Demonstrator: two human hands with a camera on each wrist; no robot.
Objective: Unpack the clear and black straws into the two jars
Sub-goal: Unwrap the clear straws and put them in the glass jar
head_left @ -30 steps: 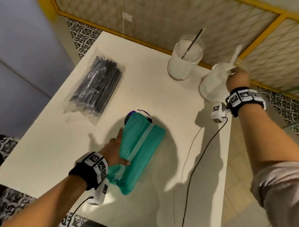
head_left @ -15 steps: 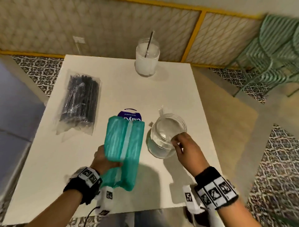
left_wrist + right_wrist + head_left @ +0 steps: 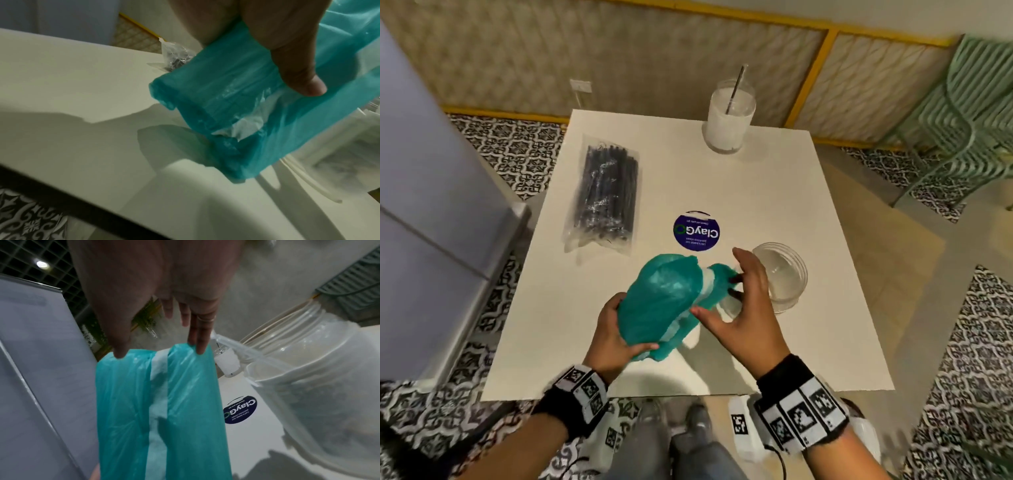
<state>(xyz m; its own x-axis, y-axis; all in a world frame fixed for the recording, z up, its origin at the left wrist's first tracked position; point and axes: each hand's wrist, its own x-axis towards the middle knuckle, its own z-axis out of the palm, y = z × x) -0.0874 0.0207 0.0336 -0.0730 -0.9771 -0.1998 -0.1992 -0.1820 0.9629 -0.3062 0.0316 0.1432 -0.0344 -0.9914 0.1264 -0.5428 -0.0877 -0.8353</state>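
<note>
A teal plastic pack (image 3: 666,301) with a white strip is held above the white tabletop (image 3: 756,192), near its front edge. The near end of the pack is grasped by the left hand (image 3: 613,337), with the thumb pressed on top, as is seen in the left wrist view. The far end is touched by the fingertips of the right hand (image 3: 748,308); the fingers are almost straight and spread, and it cannot be told if the plastic is really pinched. What is inside the pack is not clearly seen through the plastic.

An open glass jar (image 3: 780,274) stands just beside the right hand, to its right. A second jar (image 3: 729,116) with one black straw (image 3: 734,90) in it is placed at the far edge of the tabletop. A clear bag of black straws (image 3: 604,190) lies flat on the left part, well apart from both jars. A round blue sticker (image 3: 697,231) is seen in the middle, between the bag and the near jar
</note>
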